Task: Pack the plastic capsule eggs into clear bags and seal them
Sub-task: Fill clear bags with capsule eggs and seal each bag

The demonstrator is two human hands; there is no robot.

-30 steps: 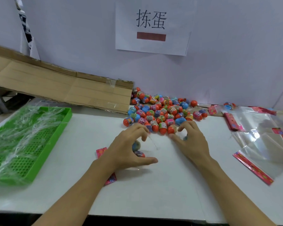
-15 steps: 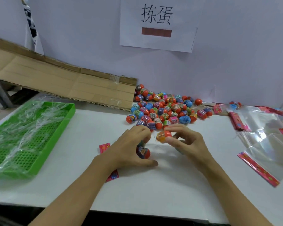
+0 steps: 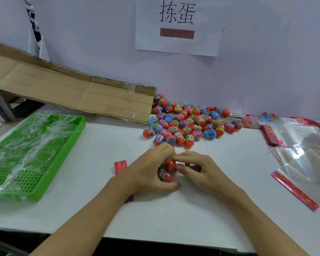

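A heap of orange and blue capsule eggs (image 3: 185, 124) lies against the back wall. My left hand (image 3: 151, 172) rests on the white table (image 3: 174, 215), curled over a clear bag with a pink header (image 3: 120, 166) that holds an egg (image 3: 164, 176). My right hand (image 3: 201, 172) meets it, pinching an orange egg (image 3: 170, 165) at the bag's mouth. How far that egg is inside the bag is hidden by my fingers.
A green perforated tray (image 3: 76, 130) covered with clear film sits at the left. Flattened cardboard (image 3: 78, 97) leans at the back left. Empty clear bags with pink headers (image 3: 303, 154) lie at the right. A paper sign hangs on the wall.
My right hand took an orange egg from the heap's front edge and brought it back to my left hand, which stayed on the bag. The camera has tilted slightly.
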